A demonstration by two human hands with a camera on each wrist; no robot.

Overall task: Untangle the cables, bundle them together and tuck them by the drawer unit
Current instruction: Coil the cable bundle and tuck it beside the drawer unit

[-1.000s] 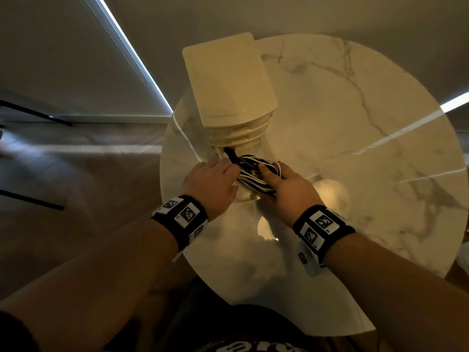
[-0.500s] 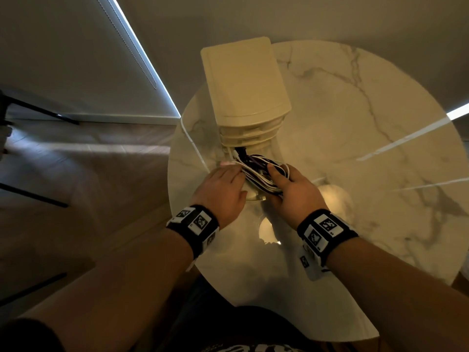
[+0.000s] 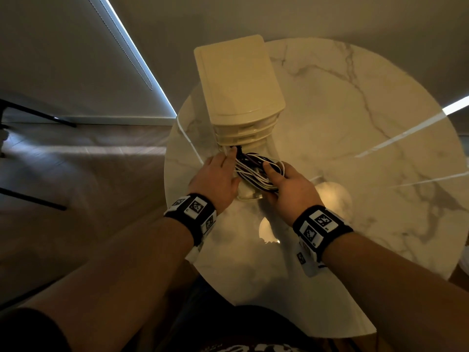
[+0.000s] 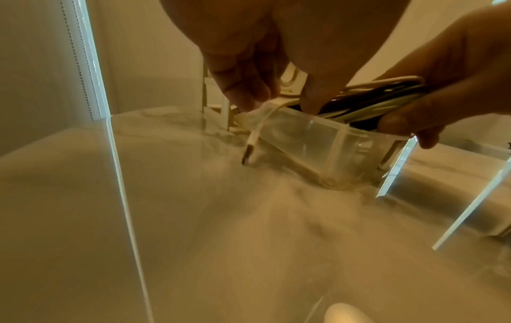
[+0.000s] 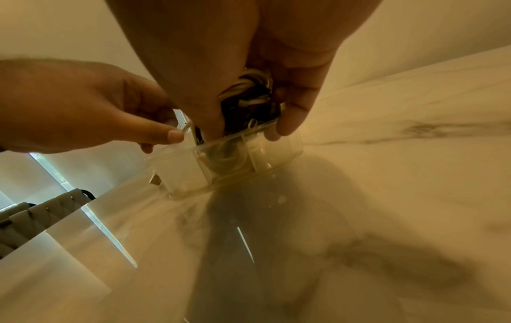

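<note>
A cream drawer unit (image 3: 238, 82) stands at the back left of the round marble table (image 3: 355, 148). Its clear bottom drawer (image 3: 250, 196) (image 4: 331, 139) (image 5: 229, 166) is pulled out toward me. My right hand (image 3: 274, 174) (image 5: 249, 122) grips a coiled bundle of black and white cables (image 3: 253, 168) (image 4: 387, 96) (image 5: 249, 96) over the open drawer, partly inside it. My left hand (image 3: 227, 158) (image 4: 276, 102) pinches a loose white cable at the drawer's left rim. That cable's USB plug (image 4: 249, 150) hangs outside the drawer, just above the tabletop.
The table edge (image 3: 172, 199) runs close beside my left wrist, with wooden floor beyond it. A chair with a woven back (image 5: 41, 218) stands past that edge. Bare marble lies to the right of the drawer.
Both hands have stayed in front of the drawer unit with the bundle between them. My left fingers have shifted a little toward the unit, to the loose white cable.
</note>
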